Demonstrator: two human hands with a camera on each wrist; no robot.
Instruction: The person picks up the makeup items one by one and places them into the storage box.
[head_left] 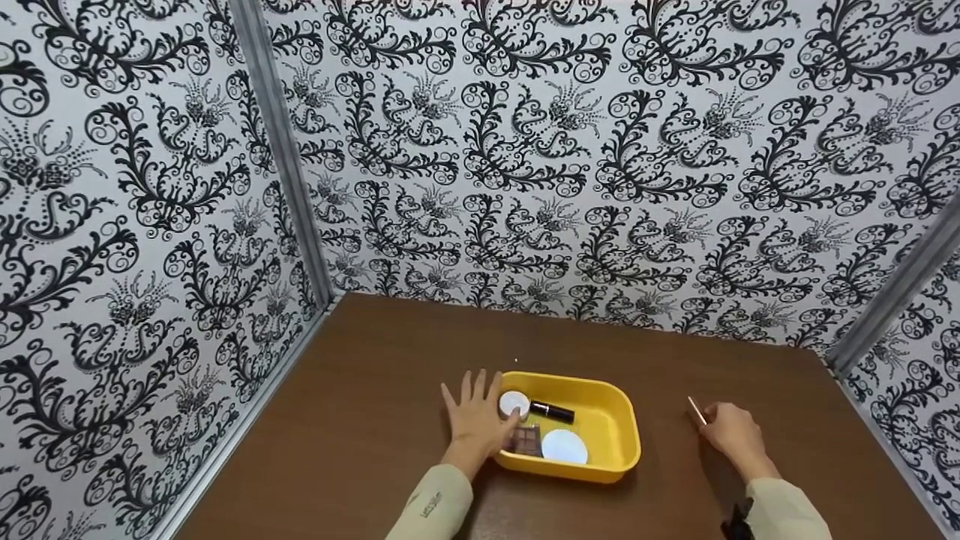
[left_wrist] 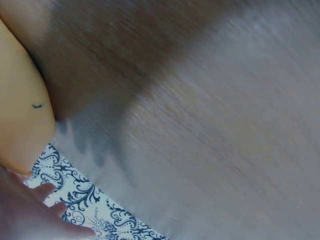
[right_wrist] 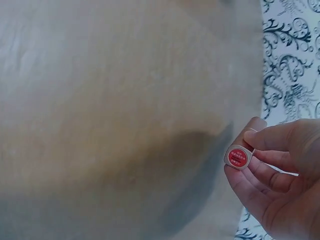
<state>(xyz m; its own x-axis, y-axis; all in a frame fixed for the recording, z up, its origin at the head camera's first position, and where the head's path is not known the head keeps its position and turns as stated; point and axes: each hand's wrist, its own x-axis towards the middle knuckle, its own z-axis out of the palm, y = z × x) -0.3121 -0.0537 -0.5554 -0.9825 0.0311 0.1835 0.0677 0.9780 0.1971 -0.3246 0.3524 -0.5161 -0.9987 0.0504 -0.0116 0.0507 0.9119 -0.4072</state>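
Observation:
My right hand (head_left: pixel 733 437), over the table right of the yellow tray (head_left: pixel 628 442), pinches a lipstick (head_left: pixel 697 411) between thumb and fingers. In the right wrist view the lipstick (right_wrist: pixel 238 156) is a slim pinkish-brown tube with a round red label on its end. My left hand (head_left: pixel 476 424) lies over the tray's left rim with its fingers spread, the thumb overlapping a small white round jar (head_left: pixel 512 401). Also in the tray are a black tube (head_left: pixel 553 412) with a silver band, an eyeshadow palette (head_left: pixel 526 442) partly hidden, and a white round disc (head_left: pixel 565 448).
The brown table (head_left: pixel 390 375) runs back to a wall (head_left: pixel 540 187) with black scroll patterns. Grey metal posts (head_left: pixel 281 142) stand at the corners. A tiny white speck (head_left: pixel 516 360) lies behind the tray.

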